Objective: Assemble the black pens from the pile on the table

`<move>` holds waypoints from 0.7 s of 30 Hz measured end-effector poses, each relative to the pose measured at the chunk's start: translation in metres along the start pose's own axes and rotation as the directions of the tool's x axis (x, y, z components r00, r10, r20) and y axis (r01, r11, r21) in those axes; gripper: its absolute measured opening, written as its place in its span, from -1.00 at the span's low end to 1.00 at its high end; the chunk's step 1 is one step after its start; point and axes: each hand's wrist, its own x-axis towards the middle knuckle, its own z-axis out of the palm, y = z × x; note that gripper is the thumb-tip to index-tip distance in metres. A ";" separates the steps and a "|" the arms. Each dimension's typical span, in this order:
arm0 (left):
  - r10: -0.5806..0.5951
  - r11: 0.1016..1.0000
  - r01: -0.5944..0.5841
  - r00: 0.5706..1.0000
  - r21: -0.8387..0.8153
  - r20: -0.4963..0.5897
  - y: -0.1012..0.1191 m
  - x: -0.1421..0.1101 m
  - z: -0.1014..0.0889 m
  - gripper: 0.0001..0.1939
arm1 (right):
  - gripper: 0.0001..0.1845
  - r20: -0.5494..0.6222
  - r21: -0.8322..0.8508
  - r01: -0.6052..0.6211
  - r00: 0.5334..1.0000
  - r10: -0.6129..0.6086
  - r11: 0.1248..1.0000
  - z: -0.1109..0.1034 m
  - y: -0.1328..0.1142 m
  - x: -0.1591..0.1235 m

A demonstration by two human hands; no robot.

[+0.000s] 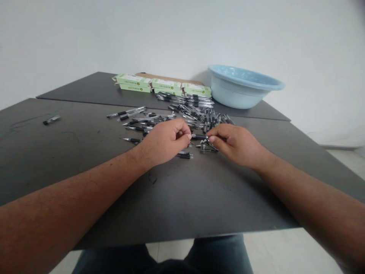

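Note:
Between my two hands, level above the table, is a pen (pixel 199 136) with a black grip. My left hand (pixel 168 139) pinches its left end with thumb and forefinger. At the pen's other end, the thumb and fingers of my right hand (pixel 235 142) are closed on it. Small silvery pen tips (pixel 203 144) lie just below the pen, near my right thumb. Behind both hands spreads a pile of clear pens with black grips (pixel 188 112). A few pen parts (pixel 185 155) lie under my left hand, which hides some of them.
Green and white boxes (pixel 134 83) are stacked in a row at the back. A light blue basin (pixel 242 89) stands at the back right. One clear cap with a black end (pixel 51 120) lies far left on the dark table (pixel 182 205). A seam crosses the tabletop behind the pens.

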 end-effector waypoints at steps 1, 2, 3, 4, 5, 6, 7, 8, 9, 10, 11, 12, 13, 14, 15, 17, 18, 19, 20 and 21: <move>-0.001 1.000 0.001 1.000 -0.001 -0.001 0.000 0.000 0.000 -0.88 | -0.85 -0.010 0.016 -0.033 0.999 0.033 0.999 0.000 -0.001 0.000; 0.000 1.000 0.000 1.000 0.000 -0.001 0.000 0.000 0.000 -0.88 | -0.87 -0.024 0.028 -0.067 0.997 0.068 0.997 0.000 -0.001 0.000; 0.002 1.000 -0.002 1.000 0.002 0.003 0.000 0.000 0.000 -0.88 | -0.87 -0.036 0.033 -0.096 0.995 0.098 0.995 0.000 -0.001 0.000; 0.004 1.000 -0.004 1.000 0.005 0.006 0.000 0.000 0.000 -0.88 | -0.87 -0.044 0.032 -0.112 0.993 0.113 0.993 0.000 -0.002 0.001; 0.004 1.000 -0.004 1.000 0.008 0.008 0.001 0.000 0.000 -0.88 | -0.89 -0.044 0.023 -0.110 0.993 0.111 0.994 0.000 -0.002 0.001; 0.003 1.000 -0.003 1.000 0.011 0.006 0.001 0.000 0.000 -0.87 | -0.92 -0.035 0.009 -0.090 0.995 0.090 0.996 -0.001 -0.001 0.001; 0.000 1.000 0.000 1.000 0.014 0.005 0.001 0.000 0.000 -0.87 | -0.90 -0.018 -0.004 -0.061 0.998 0.061 0.998 -0.001 -0.001 0.001; -0.004 1.000 0.004 1.000 0.018 0.002 0.001 0.000 -0.001 -0.86 | -0.86 -0.005 -0.009 -0.032 0.999 0.032 0.999 -0.001 -0.001 0.001; -0.007 1.000 0.007 1.000 0.020 -0.001 0.001 -0.001 -0.001 -0.86 | -0.83 0.004 -0.009 -0.013 1.000 0.013 1.000 -0.001 -0.001 0.000; -0.009 1.000 0.009 1.000 0.020 -0.002 0.001 -0.001 -0.001 -0.86 | -0.82 0.006 -0.002 -0.008 1.000 0.008 1.000 0.000 -0.001 0.000; -0.010 1.000 0.010 1.000 0.019 -0.002 0.002 -0.001 -0.001 -0.86 | -0.83 0.000 0.009 -0.018 1.000 0.018 1.000 0.000 -0.001 0.000; -0.010 1.000 0.010 1.000 0.015 0.001 0.002 -0.001 -0.001 -0.86 | -0.86 -0.009 0.023 -0.038 0.999 0.038 0.999 0.000 -0.001 0.000; -0.008 1.000 0.008 1.000 0.010 0.003 0.002 0.000 -0.001 -0.86 | -0.88 -0.017 0.033 -0.058 0.998 0.058 0.998 0.001 -0.001 0.000; -0.004 1.000 0.004 1.000 0.004 0.004 0.002 0.000 -0.001 -0.87 | -0.90 -0.021 0.037 -0.069 0.997 0.070 0.997 0.001 -0.001 0.000; -0.001 1.000 0.001 1.000 0.000 0.008 0.002 0.000 -0.001 -0.87 | -0.91 -0.021 0.033 -0.068 0.997 0.069 0.997 0.000 -0.001 0.001; 0.006 1.000 -0.006 1.000 -0.007 0.012 0.001 0.000 -0.001 -0.87 | -0.89 -0.009 0.008 -0.034 0.999 0.034 0.999 0.000 0.000 0.001; 0.008 1.000 -0.008 1.000 -0.008 0.012 0.001 0.000 -0.001 -0.87 | -0.85 0.000 -0.002 -0.013 1.000 0.013 1.000 -0.001 -0.001 0.001; 0.008 1.000 -0.008 1.000 -0.007 0.012 0.001 0.000 -0.001 -0.87 | -0.82 0.007 -0.007 0.002 1.000 -0.002 1.000 -0.001 -0.001 0.001; 0.006 1.000 -0.006 1.000 -0.004 0.012 0.000 0.000 -0.001 -0.86 | -0.81 0.011 -0.006 0.005 1.000 -0.005 1.000 -0.001 -0.001 0.001; 0.005 1.000 -0.005 1.000 0.000 0.012 0.000 0.000 -0.001 -0.86 | -0.82 0.009 0.001 -0.003 1.000 0.003 1.000 -0.001 -0.001 0.001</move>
